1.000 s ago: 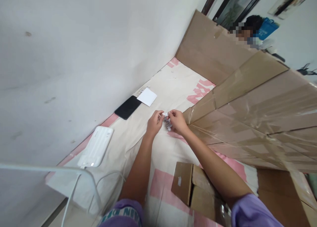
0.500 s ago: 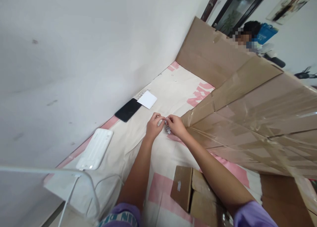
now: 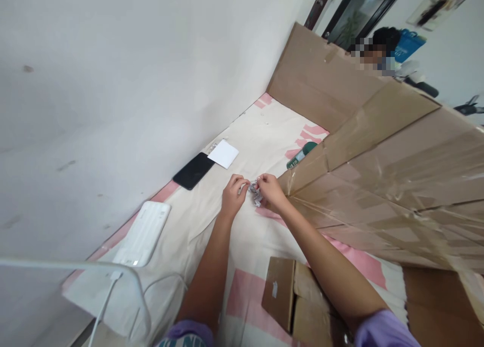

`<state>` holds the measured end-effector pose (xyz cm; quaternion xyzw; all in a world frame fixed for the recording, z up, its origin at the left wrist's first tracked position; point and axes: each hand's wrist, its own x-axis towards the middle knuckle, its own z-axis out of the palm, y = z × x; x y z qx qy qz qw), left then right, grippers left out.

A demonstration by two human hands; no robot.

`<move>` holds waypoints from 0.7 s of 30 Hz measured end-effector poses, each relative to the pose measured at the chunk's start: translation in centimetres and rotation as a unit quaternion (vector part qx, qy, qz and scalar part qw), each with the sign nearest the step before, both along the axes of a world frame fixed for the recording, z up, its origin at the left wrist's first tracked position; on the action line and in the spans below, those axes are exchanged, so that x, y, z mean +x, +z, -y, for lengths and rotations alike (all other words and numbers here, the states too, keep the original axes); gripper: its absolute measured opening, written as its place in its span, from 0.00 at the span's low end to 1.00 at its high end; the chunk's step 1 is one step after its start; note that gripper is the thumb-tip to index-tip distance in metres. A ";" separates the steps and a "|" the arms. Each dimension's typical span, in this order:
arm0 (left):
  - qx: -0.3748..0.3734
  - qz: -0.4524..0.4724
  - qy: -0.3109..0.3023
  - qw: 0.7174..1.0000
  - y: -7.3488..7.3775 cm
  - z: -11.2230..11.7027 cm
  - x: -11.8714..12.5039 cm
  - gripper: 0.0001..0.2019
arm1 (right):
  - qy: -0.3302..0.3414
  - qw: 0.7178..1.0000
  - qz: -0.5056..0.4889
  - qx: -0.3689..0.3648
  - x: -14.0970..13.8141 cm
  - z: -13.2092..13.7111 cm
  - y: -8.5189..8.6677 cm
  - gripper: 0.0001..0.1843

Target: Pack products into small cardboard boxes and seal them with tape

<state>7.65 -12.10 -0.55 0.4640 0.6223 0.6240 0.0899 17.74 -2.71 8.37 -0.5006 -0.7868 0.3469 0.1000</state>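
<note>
Over the cloth, my left hand [image 3: 233, 195] is closed in a pinch, thumb and forefinger together at the edge of a small crumpled, greyish-white bundle [image 3: 257, 200]. The bundle's kind is too small to make out; it looks like bits of printed paper or wrapper. My right hand [image 3: 269, 189] grips it from the other side with closed fingertips, and most of the bundle hangs just below them. A white square card [image 3: 223, 154] lies beyond my hands, overlapping the end of a black phone [image 3: 193, 171].
A white power bank [image 3: 145, 233] with a cable lies by the wall. Taped cardboard [image 3: 363, 185] stands along the right, a green rounded object [image 3: 301, 155] at its edge. Near my right forearm is a cardboard box [image 3: 280, 291]. Another person [image 3: 381, 49] is behind the cardboard.
My hands have drawn slightly apart, and more of the crumpled bundle shows between them. The green object has come into view at the cardboard's edge. The view has shifted slightly.
</note>
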 end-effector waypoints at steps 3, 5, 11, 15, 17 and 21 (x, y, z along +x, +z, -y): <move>0.006 0.033 -0.003 0.999 -0.1 -0.1 -0.1 0.08 | 0.023 1.000 0.017 0.005 0.1 0.1 -0.2 0.16; 0.008 0.060 0.000 0.998 -0.4 -0.3 -0.2 0.06 | 0.040 0.998 0.040 0.009 0.2 0.2 -0.6 0.24; 0.022 0.134 0.013 0.991 -1.3 -0.9 -0.3 0.10 | 0.086 0.989 0.108 0.054 0.5 0.5 -1.1 0.25; 0.026 0.145 0.011 0.989 -1.2 -1.0 -0.3 0.10 | 0.095 0.985 0.119 0.080 0.4 0.5 -0.8 0.17; 0.028 0.143 0.011 0.989 -1.1 -1.0 -0.3 0.10 | 0.093 0.985 0.115 0.087 0.4 0.5 -0.6 0.21; 0.033 0.132 0.013 0.991 -1.0 -1.1 -0.3 0.09 | 0.073 0.986 0.114 0.092 0.4 0.5 -0.6 0.27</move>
